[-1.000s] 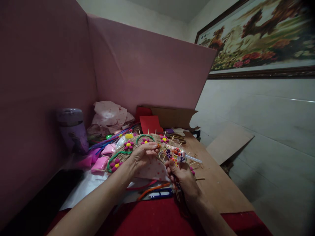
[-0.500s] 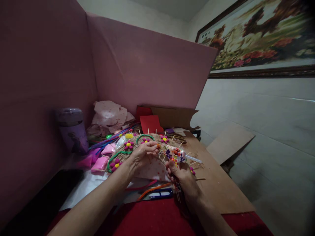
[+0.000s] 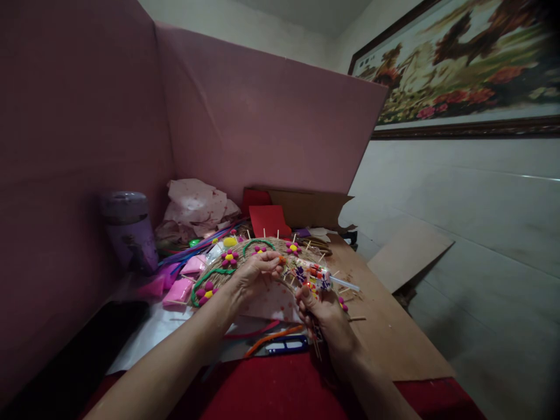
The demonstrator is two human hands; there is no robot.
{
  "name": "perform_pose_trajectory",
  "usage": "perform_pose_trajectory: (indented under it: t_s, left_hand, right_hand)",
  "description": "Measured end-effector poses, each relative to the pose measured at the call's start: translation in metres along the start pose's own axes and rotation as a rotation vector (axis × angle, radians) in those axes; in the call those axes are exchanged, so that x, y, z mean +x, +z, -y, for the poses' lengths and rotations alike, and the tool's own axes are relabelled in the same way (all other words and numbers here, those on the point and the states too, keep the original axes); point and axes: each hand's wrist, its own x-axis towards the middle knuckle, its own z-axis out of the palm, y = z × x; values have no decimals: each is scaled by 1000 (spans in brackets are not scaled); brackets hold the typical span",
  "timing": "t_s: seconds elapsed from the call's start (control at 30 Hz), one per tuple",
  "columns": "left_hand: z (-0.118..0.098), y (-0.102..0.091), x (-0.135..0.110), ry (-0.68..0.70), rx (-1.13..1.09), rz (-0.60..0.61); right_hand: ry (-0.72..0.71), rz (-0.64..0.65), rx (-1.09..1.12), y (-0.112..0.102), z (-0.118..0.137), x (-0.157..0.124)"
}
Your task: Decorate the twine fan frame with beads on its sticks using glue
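Observation:
A round woven twine piece lies in the middle, trimmed with pink and yellow flowers, green pipe cleaner loops and upright toothpicks. My left hand rests on its near rim with fingers curled, pinching a small orange bit at the fingertips. My right hand is closed around a printed glue tube with a clear nozzle pointing right, and thin sticks poke out below the palm.
A purple lidded cup stands at the left by the pink folding board. Pink packets, crumpled paper, red card, orange pipe cleaner and blue snips lie around. Brown board at right.

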Motion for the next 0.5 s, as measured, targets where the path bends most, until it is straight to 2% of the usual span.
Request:
perform_pose_trajectory:
  t_s: [0.5]
  left_hand:
    - [1,2,-3,15,13,33]
  right_hand:
    - [14,-23,-19,1,1,-1]
